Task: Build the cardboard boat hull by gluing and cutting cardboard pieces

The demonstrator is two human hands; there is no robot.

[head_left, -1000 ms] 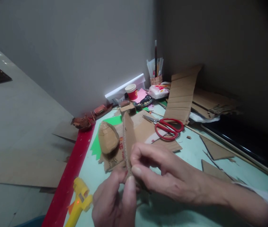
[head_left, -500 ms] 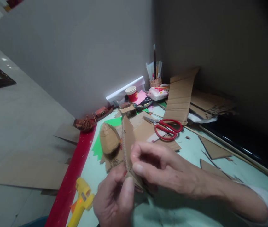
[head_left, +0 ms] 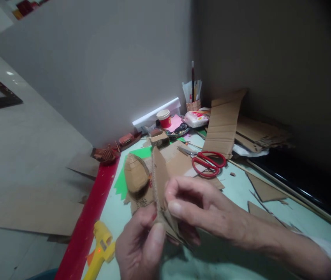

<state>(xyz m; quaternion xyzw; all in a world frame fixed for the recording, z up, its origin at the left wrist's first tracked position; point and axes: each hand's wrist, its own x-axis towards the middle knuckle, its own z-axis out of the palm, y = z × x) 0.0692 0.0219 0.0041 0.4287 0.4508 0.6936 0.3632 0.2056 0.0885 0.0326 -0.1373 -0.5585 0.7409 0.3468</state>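
A folded piece of brown cardboard (head_left: 160, 171) stands up between my two hands, its corrugated edge towards me. My left hand (head_left: 142, 241) is closed on its lower end, thumb on top. From the right, my right hand (head_left: 200, 206) pinches the same piece along its side with thumb and fingers; part of the grip is hidden behind the cardboard. Beyond my left hand lies a boat-shaped cardboard form (head_left: 136, 173) on flat cardboard and green paper (head_left: 120, 182). Red-handled scissors (head_left: 209, 163) lie past my right hand.
A yellow glue gun (head_left: 101, 249) with an orange light lies at the left, near the red table edge (head_left: 80, 233). Behind are a red paper cup (head_left: 164, 119), a brush holder (head_left: 193, 105) and a tissue pack (head_left: 197, 118). Cardboard sheets (head_left: 224, 120) lean at the right.
The view has shifted slightly, so the scene sits a little lower. My hands keep hold of the cardboard, and its lower folded part shows somewhat more between them.
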